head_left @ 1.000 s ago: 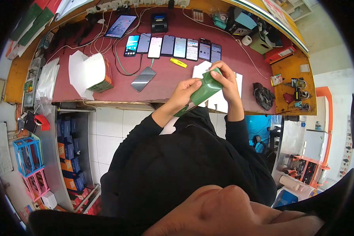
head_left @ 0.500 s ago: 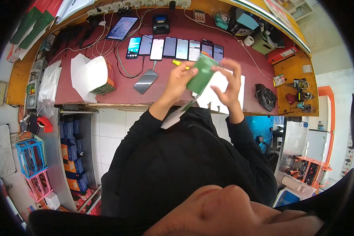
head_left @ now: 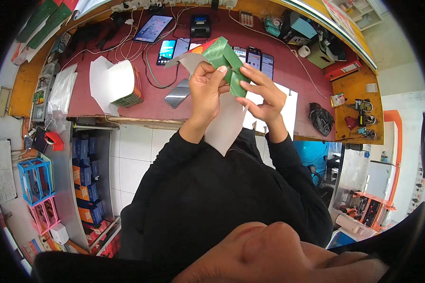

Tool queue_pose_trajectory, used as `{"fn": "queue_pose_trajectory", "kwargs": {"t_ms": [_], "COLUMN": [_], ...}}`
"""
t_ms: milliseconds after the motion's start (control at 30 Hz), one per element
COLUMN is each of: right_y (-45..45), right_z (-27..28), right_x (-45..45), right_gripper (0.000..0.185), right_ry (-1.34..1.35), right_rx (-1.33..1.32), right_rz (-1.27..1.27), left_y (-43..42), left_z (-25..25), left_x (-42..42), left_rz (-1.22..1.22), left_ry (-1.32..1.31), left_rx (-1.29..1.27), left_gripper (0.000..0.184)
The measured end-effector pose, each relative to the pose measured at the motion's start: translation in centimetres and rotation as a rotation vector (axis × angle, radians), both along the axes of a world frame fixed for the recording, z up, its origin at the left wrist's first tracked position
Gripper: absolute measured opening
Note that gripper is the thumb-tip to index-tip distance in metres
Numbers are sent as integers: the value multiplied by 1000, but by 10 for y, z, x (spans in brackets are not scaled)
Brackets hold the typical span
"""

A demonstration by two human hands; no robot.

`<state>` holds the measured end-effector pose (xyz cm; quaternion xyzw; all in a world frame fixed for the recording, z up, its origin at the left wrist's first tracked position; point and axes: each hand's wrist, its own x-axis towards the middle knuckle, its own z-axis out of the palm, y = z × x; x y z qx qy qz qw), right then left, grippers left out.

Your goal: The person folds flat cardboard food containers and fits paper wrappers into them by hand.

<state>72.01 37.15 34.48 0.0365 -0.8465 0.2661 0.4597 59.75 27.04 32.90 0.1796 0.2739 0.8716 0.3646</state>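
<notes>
A green and red folded card (head_left: 217,53) with white inner flaps is held up above the desk's front edge. My left hand (head_left: 206,89) grips it from the left, thumb on the green face. My right hand (head_left: 264,96) pinches the card's lower right part between thumb and fingers. One white flap hangs down below my hands, and another sticks out to the left. Behind the card, a row of phones (head_left: 166,52) is partly hidden. A dark grey phone (head_left: 177,93) lies left of my left hand.
A stack of folded cards (head_left: 127,87) stands on the left of the red desk (head_left: 151,101). Further back are a tablet (head_left: 153,28), a black device (head_left: 200,25) and cables. White sheets (head_left: 288,106) lie beyond my right hand, with a black plastic bag (head_left: 320,118) further right.
The card has been turned and opened out, with its white flaps now showing at the left and below. My right hand, off the card half a second ago, is back on it.
</notes>
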Motion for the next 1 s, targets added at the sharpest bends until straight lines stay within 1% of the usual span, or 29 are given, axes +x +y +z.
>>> {"fn": "queue_pose_trajectory", "kwargs": {"t_ms": [67,100,200,233,267,333,367,433,467,533,567,600,633,667,700,733,767,800,833,867,933,967,1000], "right_y": [3,2,-3,-4,-4,-5,-6,-7,-5,1,0,2,4,3,0,-5,-11,-15,-14,-6,13,17,20], "right_z": [-3,-5,-5,-8,-10,-15,-17,-20,-20,-17,-13,-7,0,6,13,20,27,29,27,23,13,11,8], "right_x": [-7,-9,-16,-17,-18,-18,-20,-25,-23,-18,-13,-13,-13,-12,-14,-18,-23,-26,-31,-31,-23,-17,-10], "right_gripper": [33,30,30,26,26,21,21,20,20,25,38,38,47,57,57,58,60,62,54,54,55,52,52], "right_ry": [53,47,70,66,66,49,49,60,61,8,-33,-32,-49,-67,-69,-173,-276,-377,-371,-368,-338,-313,-317], "right_rx": [-50,-79,-152,-161,-161,-120,-121,-112,-112,-89,-157,-154,-235,-317,-318,-223,-127,-29,-151,-147,-137,-145,-142], "right_rz": [1,-64,-113,-134,-131,-171,-170,-223,-223,-231,-221,-217,-145,-75,-76,-160,-245,-330,-319,-322,-287,-292,-285], "left_y": [-1,0,1,0,-1,-4,-3,1,3,8,10,13,17,21,25,29,33,37,38,40,32,26,25], "left_z": [1,0,1,1,1,-1,-2,-10,-16,-30,-37,-43,-51,-62,-70,-79,-96,-118,-123,-128,-115,-105,-94], "left_x": [2,5,11,11,9,3,2,2,1,-2,-2,0,2,6,13,20,28,35,38,37,30,23,17], "left_rz": [7,9,16,18,21,-24,-23,59,59,164,169,202,233,299,319,339,337,368,401,403,174,200,172], "left_ry": [7,-9,-42,-56,-57,-52,-51,77,78,311,311,459,606,829,1039,1252,1254,1454,1653,1654,1496,1408,1032], "left_rx": [-17,-33,-33,-16,-16,-77,-78,-173,-173,-161,-161,-223,-287,-236,-305,-372,-369,-344,-315,-309,-278,-272,-202], "left_gripper": [11,10,10,10,10,11,11,12,12,14,14,14,14,11,11,13,13,15,17,17,26,41,48]}}
